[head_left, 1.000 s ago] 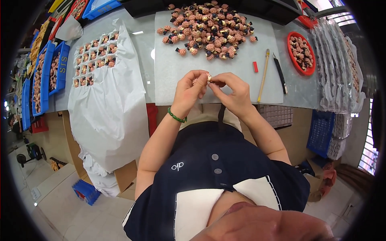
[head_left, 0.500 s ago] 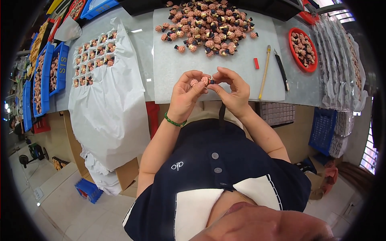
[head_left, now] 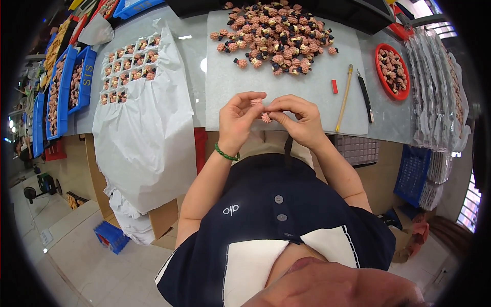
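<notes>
Over the near edge of the white mat [head_left: 220,102], both hands meet fingertip to fingertip. My left hand [head_left: 236,120], with a green bead bracelet at its wrist, has its fingers closed round a small pink knobbly figure piece [head_left: 255,102], partly covered by the fingers. Between the fingertips of my right hand [head_left: 302,120] is a second pink knobbly piece [head_left: 266,117], held low against the left fingertips. Whether the two pieces touch is hidden. Beyond the hands lies a heap of similar pink, cream and black figure pieces [head_left: 281,38].
Right of the hands lie a red block [head_left: 334,86], a yellow stick [head_left: 344,97] and a black pen-like tool [head_left: 365,97]. A red bowl [head_left: 378,66] holds more pieces. Stacked clear trays [head_left: 427,87] stand far right. At left are a partitioned tray [head_left: 128,64] on white sheeting and blue bins [head_left: 60,97].
The right hand has turned the piece in its fingers, now lower and pink side showing; its black part is out of sight. The whole view has shifted slightly.
</notes>
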The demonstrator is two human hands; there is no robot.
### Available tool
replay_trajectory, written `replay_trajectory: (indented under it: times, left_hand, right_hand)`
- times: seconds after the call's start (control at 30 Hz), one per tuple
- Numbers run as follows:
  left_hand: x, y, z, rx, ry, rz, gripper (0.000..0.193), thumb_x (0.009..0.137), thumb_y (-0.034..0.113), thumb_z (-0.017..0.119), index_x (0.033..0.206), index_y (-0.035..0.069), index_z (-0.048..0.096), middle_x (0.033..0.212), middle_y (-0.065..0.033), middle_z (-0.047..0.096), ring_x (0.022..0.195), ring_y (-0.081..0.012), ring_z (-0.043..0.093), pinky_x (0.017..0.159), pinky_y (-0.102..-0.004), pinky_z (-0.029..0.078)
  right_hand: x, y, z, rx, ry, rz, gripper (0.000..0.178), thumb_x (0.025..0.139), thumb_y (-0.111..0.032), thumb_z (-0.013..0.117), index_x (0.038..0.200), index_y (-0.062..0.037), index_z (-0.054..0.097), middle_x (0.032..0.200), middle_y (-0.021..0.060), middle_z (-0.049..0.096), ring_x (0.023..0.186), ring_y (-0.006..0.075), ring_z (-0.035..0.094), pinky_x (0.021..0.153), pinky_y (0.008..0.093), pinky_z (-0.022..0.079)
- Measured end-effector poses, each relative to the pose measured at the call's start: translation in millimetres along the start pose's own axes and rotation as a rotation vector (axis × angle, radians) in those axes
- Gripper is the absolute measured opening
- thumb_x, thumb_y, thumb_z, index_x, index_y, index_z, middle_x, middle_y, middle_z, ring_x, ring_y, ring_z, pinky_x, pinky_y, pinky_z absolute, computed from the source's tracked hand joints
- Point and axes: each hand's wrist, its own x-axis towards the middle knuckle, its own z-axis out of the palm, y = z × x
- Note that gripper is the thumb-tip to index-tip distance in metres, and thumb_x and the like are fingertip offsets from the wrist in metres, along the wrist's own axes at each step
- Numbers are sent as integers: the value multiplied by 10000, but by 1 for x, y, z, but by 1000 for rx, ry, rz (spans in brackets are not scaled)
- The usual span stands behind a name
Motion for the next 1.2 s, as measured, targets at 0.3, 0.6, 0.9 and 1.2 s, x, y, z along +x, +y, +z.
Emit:
replay_trajectory:
  times: [0.3, 0.6, 0.9, 1.2]
  left_hand:
    - [-43, 37, -39, 46, -29, 60, 400, 776, -41, 577, 1165, -29, 483, 1090, -93, 545, 1000, -139, 511, 856, -269, 435]
    - [-52, 148, -182, 1178, 720, 376, 390, 749, 66, 613, 1118, -15, 517, 827, -69, 584, 747, -128, 561, 712, -276, 476]
    - [-11, 110, -244, 1768, 776, 196, 497, 788, 194, 559, 1210, -16, 402, 1108, -192, 513, 1051, -393, 416, 867, -461, 336]
    - [-2, 90, -193, 1903, 705, -62, 720, 872, 531, 244, 1347, -2, 147, 1413, -160, 133, 1301, -363, 63, 1005, -557, 50]
  right_hand:
    - [8, -22, 67, 154, 66, 74, 105, 761, 42, 596, 866, 39, 602, 946, 101, 546, 797, 139, 563, 699, 235, 470]
    - [3, -42, 83, 51, 80, 83, 98, 791, -16, 596, 880, 24, 600, 903, 61, 543, 793, 105, 506, 689, 204, 406]
    - [6, -25, 27, -61, 85, 101, 86, 783, -17, 591, 862, 17, 604, 845, 57, 566, 766, 102, 517, 680, 207, 407]
    - [49, -11, -31, -484, 159, -124, 134, 739, -45, 613, 872, -23, 619, 826, 63, 601, 752, 134, 547, 635, 239, 435]
